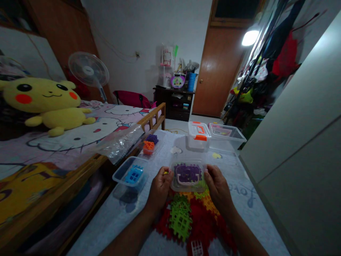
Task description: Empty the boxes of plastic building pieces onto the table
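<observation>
Head view: both hands — left hand (160, 186), right hand (218, 188) — clasp a small clear box (188, 176) of purple pieces by its sides, at 12 o'clock above the block pile (186, 217). It looks light, stiff and slick — best gripped at its side walls.

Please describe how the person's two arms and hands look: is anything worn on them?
Both forearms are bare, with no sleeves in view. The left hand and the right hand wear no gloves. No watch, bracelet or ring shows, though the dim light hides small details.
</observation>
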A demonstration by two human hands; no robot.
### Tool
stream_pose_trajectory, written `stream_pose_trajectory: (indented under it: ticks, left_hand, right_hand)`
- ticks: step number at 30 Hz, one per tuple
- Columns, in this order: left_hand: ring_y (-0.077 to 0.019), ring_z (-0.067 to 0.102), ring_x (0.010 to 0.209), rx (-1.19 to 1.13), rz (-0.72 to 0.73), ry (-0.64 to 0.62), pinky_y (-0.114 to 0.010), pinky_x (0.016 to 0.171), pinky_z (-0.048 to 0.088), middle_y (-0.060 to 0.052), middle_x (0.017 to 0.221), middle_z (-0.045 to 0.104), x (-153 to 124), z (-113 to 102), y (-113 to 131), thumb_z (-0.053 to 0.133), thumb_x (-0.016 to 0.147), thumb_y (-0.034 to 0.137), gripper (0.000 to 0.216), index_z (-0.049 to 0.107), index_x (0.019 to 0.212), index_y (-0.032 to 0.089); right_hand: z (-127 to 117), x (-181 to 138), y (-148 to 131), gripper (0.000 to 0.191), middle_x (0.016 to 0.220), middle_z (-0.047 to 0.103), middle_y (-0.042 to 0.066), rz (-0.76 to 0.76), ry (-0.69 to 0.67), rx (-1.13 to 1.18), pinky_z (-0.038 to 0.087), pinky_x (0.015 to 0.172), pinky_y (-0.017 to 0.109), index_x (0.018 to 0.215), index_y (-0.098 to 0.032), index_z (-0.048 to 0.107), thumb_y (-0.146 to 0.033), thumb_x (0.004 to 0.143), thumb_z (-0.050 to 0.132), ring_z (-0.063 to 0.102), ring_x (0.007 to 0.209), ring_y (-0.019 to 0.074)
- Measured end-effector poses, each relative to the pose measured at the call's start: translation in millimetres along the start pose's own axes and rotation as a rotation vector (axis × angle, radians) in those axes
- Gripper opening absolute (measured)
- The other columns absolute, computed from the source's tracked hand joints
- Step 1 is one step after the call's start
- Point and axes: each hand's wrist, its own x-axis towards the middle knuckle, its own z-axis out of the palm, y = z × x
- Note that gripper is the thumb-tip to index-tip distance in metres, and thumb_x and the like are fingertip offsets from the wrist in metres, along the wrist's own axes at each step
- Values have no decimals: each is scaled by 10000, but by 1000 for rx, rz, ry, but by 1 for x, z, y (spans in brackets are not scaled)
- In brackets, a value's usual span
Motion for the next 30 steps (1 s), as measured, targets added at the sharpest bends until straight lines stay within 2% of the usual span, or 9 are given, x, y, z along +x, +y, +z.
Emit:
stream_pose_trajectory:
  ticks: [3,6,11,15,20,24,27,30]
  left_hand:
    - [-142,540,569,238,87,41,-224,534,371,56,631,535,-1,0,-1,424,957,486,293,509,853,225]
    - [-147,528,570,379,135,67,-241,548,341,54,628,504,-1,-1,-1,371,983,440,297,498,816,230]
    - [-162,527,582,460,155,89,-262,568,336,36,632,518,0,-3,-2,330,994,416,319,502,798,230]
    - [-171,551,652,390,175,69,-265,618,390,13,683,557,0,-3,-2,312,997,430,355,506,780,227]
    - [-163,533,602,225,135,68,-262,592,434,21,634,555,1,-6,0,383,959,478,361,522,739,229]
    - [-132,483,490,56,1,-73,-233,509,407,63,538,492,4,-8,1,468,912,520,332,525,788,217]
    - [-99,463,470,-59,-78,-200,-195,469,374,73,570,504,5,-10,2,545,880,519,320,528,855,201]
    - [-82,466,465,-110,-112,-266,-168,447,347,67,600,526,5,-10,4,590,856,524,337,524,874,194]
  right_hand:
    - [2,-2,4,221,907,604,54,-65,61,-82,466,775,319,1041,-217,599,-334,965,427,580,860,199]
    - [6,-4,6,227,881,614,55,-92,101,-105,472,766,325,1033,-216,605,-314,963,413,595,841,204]
    - [7,-7,3,278,878,655,53,5,133,-27,475,734,307,987,-227,631,-373,975,395,616,801,200]
    - [6,-6,1,347,825,650,39,133,120,61,471,699,302,924,-225,636,-452,975,379,595,742,193]
    - [3,-5,7,329,940,676,55,199,22,197,487,764,313,1030,-219,643,-493,918,499,616,871,218]
    - [0,-2,10,341,940,698,51,294,29,336,498,750,326,1023,-218,673,-504,887,545,621,855,221]
    - [-1,0,11,346,907,704,45,379,39,451,504,713,329,1018,-215,666,-510,851,598,625,804,215]
    - [1,2,12,403,983,693,68,409,116,460,513,699,339,1075,-215,618,-515,807,642,635,846,231]
